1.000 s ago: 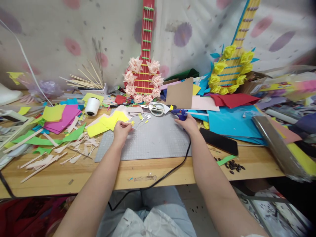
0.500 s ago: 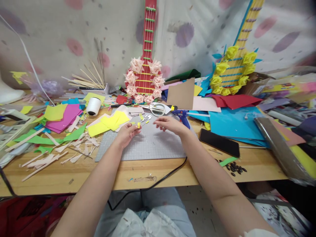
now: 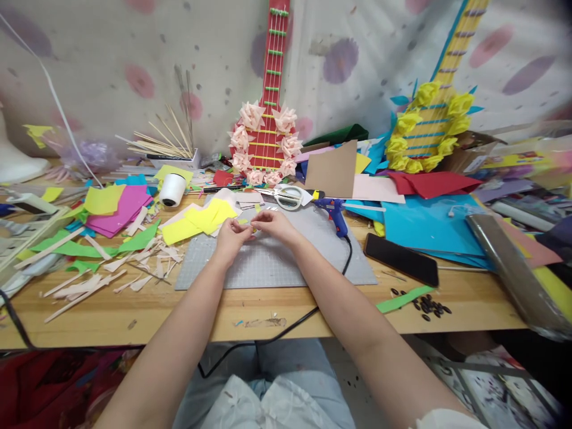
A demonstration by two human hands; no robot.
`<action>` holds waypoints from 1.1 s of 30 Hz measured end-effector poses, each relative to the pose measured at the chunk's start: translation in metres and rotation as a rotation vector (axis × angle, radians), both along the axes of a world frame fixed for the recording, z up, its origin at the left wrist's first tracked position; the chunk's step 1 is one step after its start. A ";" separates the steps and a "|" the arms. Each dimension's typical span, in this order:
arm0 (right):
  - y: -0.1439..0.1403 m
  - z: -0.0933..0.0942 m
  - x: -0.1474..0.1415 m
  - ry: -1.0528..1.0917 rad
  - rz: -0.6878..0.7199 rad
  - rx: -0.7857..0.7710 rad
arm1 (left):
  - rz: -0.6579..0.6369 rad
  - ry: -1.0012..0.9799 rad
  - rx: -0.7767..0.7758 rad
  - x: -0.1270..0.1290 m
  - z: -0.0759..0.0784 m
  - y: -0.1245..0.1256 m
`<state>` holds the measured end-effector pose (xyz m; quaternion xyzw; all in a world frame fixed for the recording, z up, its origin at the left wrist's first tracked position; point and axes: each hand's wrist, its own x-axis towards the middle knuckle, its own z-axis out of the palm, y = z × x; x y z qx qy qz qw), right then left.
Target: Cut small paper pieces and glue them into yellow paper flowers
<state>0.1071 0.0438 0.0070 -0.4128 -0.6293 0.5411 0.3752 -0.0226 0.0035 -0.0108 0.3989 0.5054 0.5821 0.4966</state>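
Over the grey cutting mat (image 3: 277,268), my left hand (image 3: 231,238) pinches a small yellow piece (image 3: 254,230), mostly covered by fingers. My right hand (image 3: 276,226) is closed in a pinch right beside it, the fingertips of both hands nearly meeting. What the right fingers hold is hidden. Just behind the hands lie small white and yellow scraps, and white-handled scissors (image 3: 289,198) rest at the mat's back edge. A blue glue gun (image 3: 336,215) lies right of the hands, its black cord running toward me. Yellow paper sheets (image 3: 201,219) lie left of the hands.
A red paper guitar with pink flowers (image 3: 268,140) and a yellow one (image 3: 424,131) lean at the back. A white thread spool (image 3: 172,190) and paper strips (image 3: 147,262) are left. At right are a black phone (image 3: 401,260), dark beads (image 3: 429,306) and blue sheets (image 3: 429,229).
My right hand has moved left to my left hand, and its fingers have come together in a pinch. The left hand stays nearly in place. More of the glue gun now shows.
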 end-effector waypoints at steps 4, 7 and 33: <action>0.004 -0.007 0.001 -0.018 -0.037 0.011 | -0.033 0.051 -0.012 0.001 0.001 -0.001; 0.005 -0.009 0.003 -0.036 -0.044 0.005 | -0.057 0.078 -0.010 0.001 0.002 -0.001; -0.003 0.007 0.007 0.045 0.068 -0.071 | -0.180 0.060 -0.184 -0.013 0.012 0.004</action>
